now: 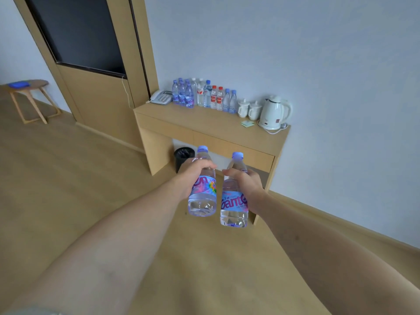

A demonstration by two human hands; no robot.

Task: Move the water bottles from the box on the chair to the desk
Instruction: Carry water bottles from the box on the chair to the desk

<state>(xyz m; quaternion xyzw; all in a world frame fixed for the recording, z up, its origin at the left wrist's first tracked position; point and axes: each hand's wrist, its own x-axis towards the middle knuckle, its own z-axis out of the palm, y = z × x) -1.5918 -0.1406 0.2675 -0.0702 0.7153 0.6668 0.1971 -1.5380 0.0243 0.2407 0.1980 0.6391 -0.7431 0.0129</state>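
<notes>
Both forearms are seen bare, with no sleeves reaching them. No watch or ring is worn on the left hand [193,176] or right hand [246,183].

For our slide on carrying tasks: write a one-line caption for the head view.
Left hand and right hand each carry a water bottle toward the desk, already lined with bottles.

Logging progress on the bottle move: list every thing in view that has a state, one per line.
Left hand: grips the left bottle.
Right hand: grips the right bottle.
Left bottle: capped, carried in the air, short of the desk.
Right bottle: capped, carried in the air.
Desk: not yet reached.
Bottles on the desk: upright, capped, grouped by the wall.
Kettle: lid shut, on its base.
Mugs: lidded, upright.
</notes>
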